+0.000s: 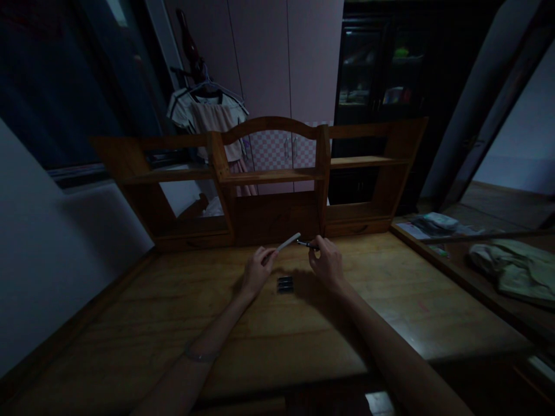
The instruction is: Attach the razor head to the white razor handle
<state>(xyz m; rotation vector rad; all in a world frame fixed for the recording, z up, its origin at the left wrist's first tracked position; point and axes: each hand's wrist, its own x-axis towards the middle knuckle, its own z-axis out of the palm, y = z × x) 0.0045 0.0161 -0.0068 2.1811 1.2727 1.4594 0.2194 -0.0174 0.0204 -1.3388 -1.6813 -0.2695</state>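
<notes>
My left hand [259, 270] is closed on a thin whitish stick [288, 241], which slants up to the right above the desk. Between the fingers of my right hand [327, 260] is a small dark tool [307, 245] with a shiny tip. That tip points left and lies close to the stick's upper end; whether they touch is too small to tell. Below and between both hands, several short black pieces [285, 284] lie in a stack-like row on the wooden desk [208, 323].
A wooden shelf unit [271, 178] stands along the desk's back edge. Beyond it clothes [212, 115] hang on a hanger. At the right, past the desk's raised edge, are a pale green cloth [515, 268] and a white package [441, 221]. A wall borders the left side.
</notes>
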